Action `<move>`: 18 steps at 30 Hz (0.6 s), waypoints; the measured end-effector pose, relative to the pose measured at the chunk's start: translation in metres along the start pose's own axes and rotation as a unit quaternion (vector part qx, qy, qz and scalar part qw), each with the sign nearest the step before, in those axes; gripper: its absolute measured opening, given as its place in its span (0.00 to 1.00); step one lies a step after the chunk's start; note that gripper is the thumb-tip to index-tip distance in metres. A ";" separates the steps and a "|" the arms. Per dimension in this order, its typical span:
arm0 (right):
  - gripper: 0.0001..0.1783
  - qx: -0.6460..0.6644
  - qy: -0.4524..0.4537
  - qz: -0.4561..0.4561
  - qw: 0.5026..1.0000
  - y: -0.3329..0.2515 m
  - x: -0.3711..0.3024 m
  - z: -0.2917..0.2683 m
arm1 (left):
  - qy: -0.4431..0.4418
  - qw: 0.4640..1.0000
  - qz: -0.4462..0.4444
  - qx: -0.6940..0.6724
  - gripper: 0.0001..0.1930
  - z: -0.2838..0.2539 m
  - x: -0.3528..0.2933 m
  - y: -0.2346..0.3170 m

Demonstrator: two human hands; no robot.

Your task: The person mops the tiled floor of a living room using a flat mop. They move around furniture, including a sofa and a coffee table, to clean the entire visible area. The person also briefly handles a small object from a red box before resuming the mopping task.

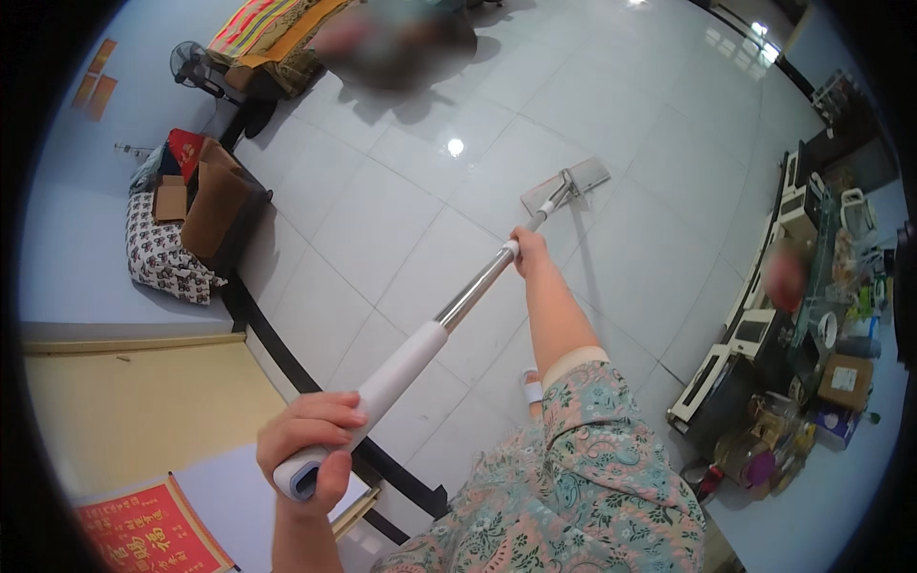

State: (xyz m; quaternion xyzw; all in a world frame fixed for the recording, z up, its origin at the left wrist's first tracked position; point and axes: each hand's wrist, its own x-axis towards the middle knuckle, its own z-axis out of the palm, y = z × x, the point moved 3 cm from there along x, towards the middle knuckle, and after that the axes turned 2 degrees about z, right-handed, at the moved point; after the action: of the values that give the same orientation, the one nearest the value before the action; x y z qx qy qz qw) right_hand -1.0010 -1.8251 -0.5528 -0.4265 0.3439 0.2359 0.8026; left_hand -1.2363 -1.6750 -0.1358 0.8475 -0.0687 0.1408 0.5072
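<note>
A flat mop [401,368] slants across the view, its white handle nearest me and a silver metal tube further along. My left hand [315,439] is closed round the white grip close to its top end. Further down the pole, my right hand [527,252] wraps round the shaft with that arm stretched forward. The wide, pale rectangular mop head [589,178] lies on the white tiled floor [420,248] ahead of my right hand.
At the left wall stands a seat piled with a patterned pillow [167,248] and cardboard. A black fan [196,67] is beyond it. Cabinets [755,329] and a cluttered counter line the right. An open yellow door [143,392] is near left.
</note>
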 end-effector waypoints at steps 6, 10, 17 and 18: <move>0.07 0.041 0.006 0.029 0.999 0.047 -0.058 -0.008 | -0.144 0.985 0.072 0.061 0.07 -0.040 -0.019 0.033; 0.07 0.019 -0.007 0.061 0.998 0.126 -0.136 -0.018 | -0.137 0.984 0.050 0.103 0.05 -0.078 -0.095 0.075; 0.08 -0.085 -0.038 0.184 0.979 0.325 -0.308 -0.032 | -0.279 0.949 0.108 0.096 0.05 -0.167 -0.259 0.168; 0.09 -0.091 -0.054 0.197 0.975 0.349 -0.335 -0.033 | -0.279 0.947 0.138 0.076 0.06 -0.178 -0.277 0.179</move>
State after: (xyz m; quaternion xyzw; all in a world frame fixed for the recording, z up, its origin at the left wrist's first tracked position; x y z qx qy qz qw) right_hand -1.4654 -1.6989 -0.4962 -0.4080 0.3546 0.4421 0.7158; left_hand -1.5758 -1.6112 0.0085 0.8710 -0.3130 -0.0281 0.3775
